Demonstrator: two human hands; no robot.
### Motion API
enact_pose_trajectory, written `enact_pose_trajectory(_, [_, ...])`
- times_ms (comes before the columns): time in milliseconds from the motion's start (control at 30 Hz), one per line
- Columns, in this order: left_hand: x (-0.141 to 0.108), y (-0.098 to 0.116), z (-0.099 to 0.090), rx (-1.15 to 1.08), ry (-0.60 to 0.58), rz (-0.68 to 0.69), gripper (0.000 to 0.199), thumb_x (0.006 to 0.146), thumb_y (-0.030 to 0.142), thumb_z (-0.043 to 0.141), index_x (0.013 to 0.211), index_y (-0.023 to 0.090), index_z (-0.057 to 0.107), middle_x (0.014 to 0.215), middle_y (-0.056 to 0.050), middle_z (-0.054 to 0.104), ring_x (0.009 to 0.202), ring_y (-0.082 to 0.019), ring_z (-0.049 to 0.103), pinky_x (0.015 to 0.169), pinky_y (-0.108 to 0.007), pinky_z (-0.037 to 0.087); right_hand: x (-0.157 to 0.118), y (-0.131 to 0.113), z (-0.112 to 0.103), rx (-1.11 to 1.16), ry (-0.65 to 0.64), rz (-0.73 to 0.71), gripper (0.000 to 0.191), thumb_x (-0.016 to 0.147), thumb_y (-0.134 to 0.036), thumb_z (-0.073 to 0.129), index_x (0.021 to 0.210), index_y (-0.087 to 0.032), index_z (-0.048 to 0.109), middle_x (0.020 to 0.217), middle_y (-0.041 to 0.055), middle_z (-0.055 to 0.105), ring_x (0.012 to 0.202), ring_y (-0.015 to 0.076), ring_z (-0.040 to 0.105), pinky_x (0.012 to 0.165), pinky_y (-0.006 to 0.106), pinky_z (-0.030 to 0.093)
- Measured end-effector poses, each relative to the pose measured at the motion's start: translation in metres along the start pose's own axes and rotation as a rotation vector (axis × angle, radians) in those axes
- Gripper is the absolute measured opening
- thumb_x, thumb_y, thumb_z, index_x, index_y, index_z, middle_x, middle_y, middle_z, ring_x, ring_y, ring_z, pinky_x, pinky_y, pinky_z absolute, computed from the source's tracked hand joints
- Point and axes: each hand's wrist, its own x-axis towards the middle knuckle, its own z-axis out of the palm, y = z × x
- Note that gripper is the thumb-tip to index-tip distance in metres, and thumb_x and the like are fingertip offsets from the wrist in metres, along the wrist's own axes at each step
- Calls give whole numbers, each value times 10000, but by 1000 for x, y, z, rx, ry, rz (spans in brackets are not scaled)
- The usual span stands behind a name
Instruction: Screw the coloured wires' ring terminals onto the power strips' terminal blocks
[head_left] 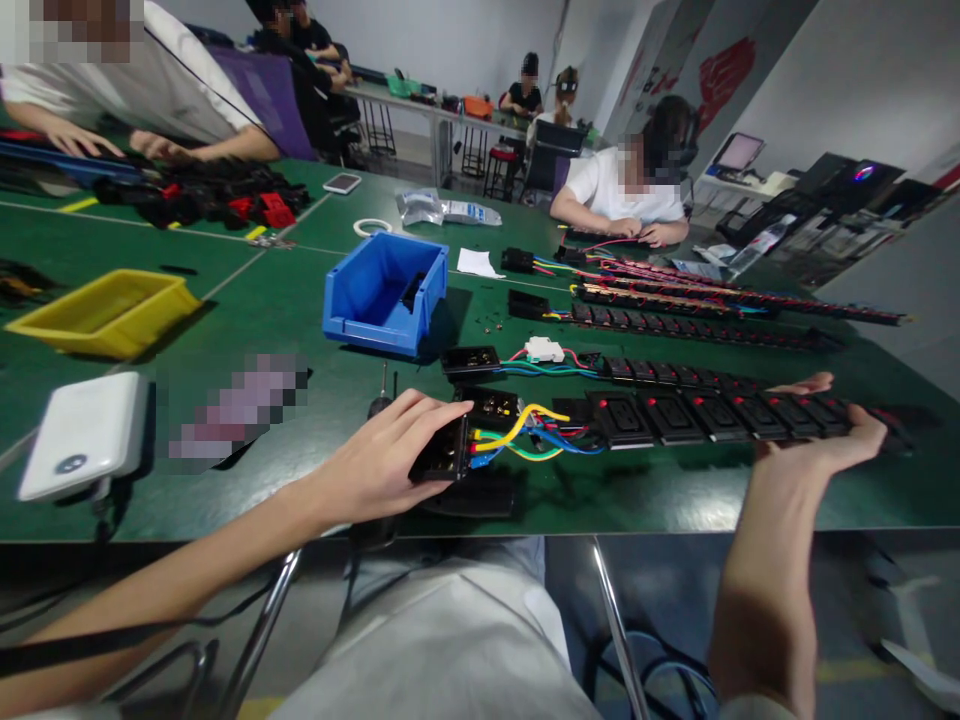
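Note:
My left hand [390, 455] is closed on a black end piece [442, 452] with yellow, green and blue wires [532, 435] coming out of its right side. Those wires lead to a long black socket strip [697, 415] with small red marks. Under the strip's right part, my right hand [817, 445] has its fingers wrapped round it. Just behind lies a second strip [652, 372], joined by wires to another black end piece [471, 360], with a white connector [544, 349] between them. A screwdriver [384, 395] is partly hidden behind my left hand.
A blue bin [386, 290] holding black parts stands behind my left hand. Farther left are a yellow tray [109, 310] and a white power bank [86, 435]. More wired strips [675, 285] lie at the back right. People sit across the green table [285, 300].

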Motion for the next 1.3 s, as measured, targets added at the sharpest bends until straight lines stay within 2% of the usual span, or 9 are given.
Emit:
enact_pose_trajectory(167, [5,2,-9,30,58,-9,719,808,225,681,1406,144,290,1197,-119,537,1055,-241,474,934,-368,447,3,35,-42,-40,13,23,500,798,-465,302,741,-153,689,696,78,577,494,88,505,470,257,409])
enact_pose_trajectory(400, [18,3,-15,71,108,-14,682,829,292,662,1399,164,310,1170,-109,549,1029,-246,496,913,-392,452,-50,50,-24,54,293,154,433,847,-397,258,822,-175,630,767,82,582,589,113,561,513,235,513])
enact_pose_trajectory(533, [24,5,-14,70,109,-6,665,828,306,662,1384,159,329,1163,-108,556,1022,-246,502,906,-391,454,-75,49,-19,199,433,257,443,864,-439,267,962,-161,599,860,97,601,746,144,627,632,231,577])
enact_pose_trajectory(833, [23,2,-6,95,37,-21,656,831,288,650,1384,151,326,1183,-115,554,1039,-248,490,902,-375,456,-99,20,-62,-296,544,388,301,786,-247,365,986,-107,541,1067,152,579,1019,199,622,775,374,589])
enact_pose_trajectory(967, [20,-5,0,98,-18,-54,594,870,333,613,1368,146,349,1187,-109,557,1040,-238,493,913,-367,450,-127,-4,-48,-461,601,208,309,746,-156,441,1038,-140,542,1274,114,514,1206,131,528,1066,328,445])
enact_pose_trajectory(1033, [18,-7,3,94,-59,-60,563,887,341,590,1360,138,361,1185,-111,561,1039,-234,495,912,-364,447,-149,-9,-24,-495,485,38,381,777,-204,470,1150,-225,545,1351,7,490,1240,65,494,1122,228,373])
enact_pose_trajectory(1067, [17,-8,5,93,-75,-59,551,893,342,580,1357,135,367,1181,-114,564,1037,-233,497,910,-364,447,-161,-9,-9,-511,274,61,425,823,-300,441,1223,-188,533,1373,63,481,1254,126,501,1132,299,382])
enact_pose_trajectory(1200, [14,-11,13,99,-132,-63,532,904,353,558,1353,130,384,1172,-124,574,1041,-242,501,905,-366,442,-203,9,53,-592,-586,528,625,920,-440,163,1428,-145,378,1472,151,367,1323,256,446,1069,507,422])
enact_pose_trajectory(1300, [12,-14,18,120,-186,-77,526,898,350,565,1346,134,393,1156,-115,580,1031,-241,502,902,-358,438,-220,36,90,-636,-927,652,649,931,-366,29,1465,-134,315,1460,147,386,1342,241,425,1028,516,440])
